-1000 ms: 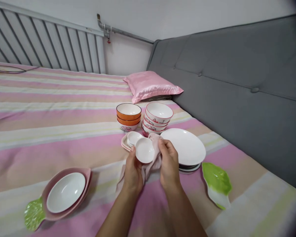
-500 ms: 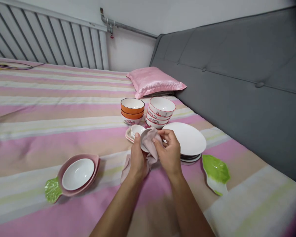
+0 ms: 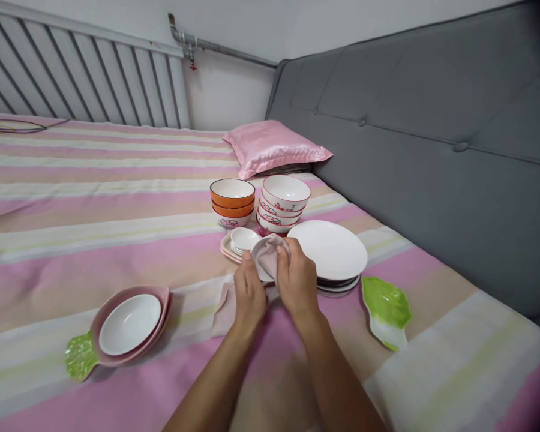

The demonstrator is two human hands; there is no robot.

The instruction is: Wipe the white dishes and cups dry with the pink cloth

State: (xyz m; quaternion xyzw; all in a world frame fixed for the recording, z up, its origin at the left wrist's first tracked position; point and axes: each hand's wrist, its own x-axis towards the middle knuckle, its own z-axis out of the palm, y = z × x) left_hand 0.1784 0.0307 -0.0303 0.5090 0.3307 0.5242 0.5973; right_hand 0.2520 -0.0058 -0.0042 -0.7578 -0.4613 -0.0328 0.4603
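Observation:
My left hand point(image 3: 251, 292) is closed on the left edge of a small white dish point(image 3: 257, 257). Over the dish lies a pale pink cloth point(image 3: 270, 251), pressed against it by my right hand point(image 3: 296, 277), whose fingers wrap round the right side. The cloth's loose end hangs below and behind my left hand. Just beyond are small white dishes point(image 3: 244, 239) stacked on a pale oval plate. To the right, a stack of white plates point(image 3: 330, 249) sits close by my right hand, which hides part of it.
Orange bowls point(image 3: 233, 197) and white patterned bowls point(image 3: 285, 195) stand stacked farther back. A white bowl point(image 3: 129, 324) rests in a pink radish-shaped dish point(image 3: 103, 318) at left. At right lies a green leaf-shaped dish point(image 3: 386, 306). Behind are a pink pillow point(image 3: 276, 147) and grey headboard point(image 3: 409, 114).
My right fingers have shifted from a pinch at the cloth's edge to a closer wrap round dish and cloth. The whole view has moved slightly, so the things sit farther left.

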